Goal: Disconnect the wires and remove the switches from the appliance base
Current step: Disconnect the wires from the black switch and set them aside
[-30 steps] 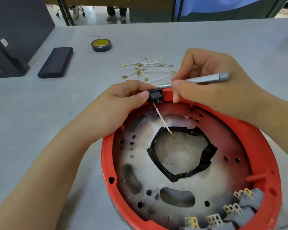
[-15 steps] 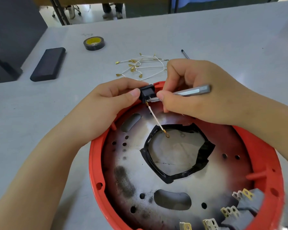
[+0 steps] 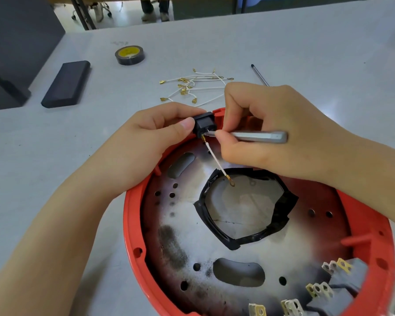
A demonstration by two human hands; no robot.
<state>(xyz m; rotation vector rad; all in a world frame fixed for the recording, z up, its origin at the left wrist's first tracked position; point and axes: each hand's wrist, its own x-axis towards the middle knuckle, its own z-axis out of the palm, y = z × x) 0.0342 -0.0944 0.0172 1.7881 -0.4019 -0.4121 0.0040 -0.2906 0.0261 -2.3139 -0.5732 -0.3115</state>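
On the table point(image 3: 306, 49), beyond the far rim of the red appliance base point(image 3: 132, 215), lies a heap of loose white wires point(image 3: 193, 84) with brass terminals, which I judge to be leads already pulled free. At that far rim the left hand point(image 3: 151, 142) pinches a small black switch point(image 3: 204, 124) between thumb and curled fingers. One white wire point(image 3: 217, 160) still hangs from the switch's underside, its ring end dangling over the base's black-edged centre opening. The right hand point(image 3: 271, 135) is curled round a slim grey metal tool point(image 3: 255, 136) whose tip meets the switch's terminals, apparently to free that last lead. Further right, at the base's near rim, three grey switches point(image 3: 342, 286) remain seated, terminals bare of wires. So the disconnecting looks nearly finished, while most switch removal is left.
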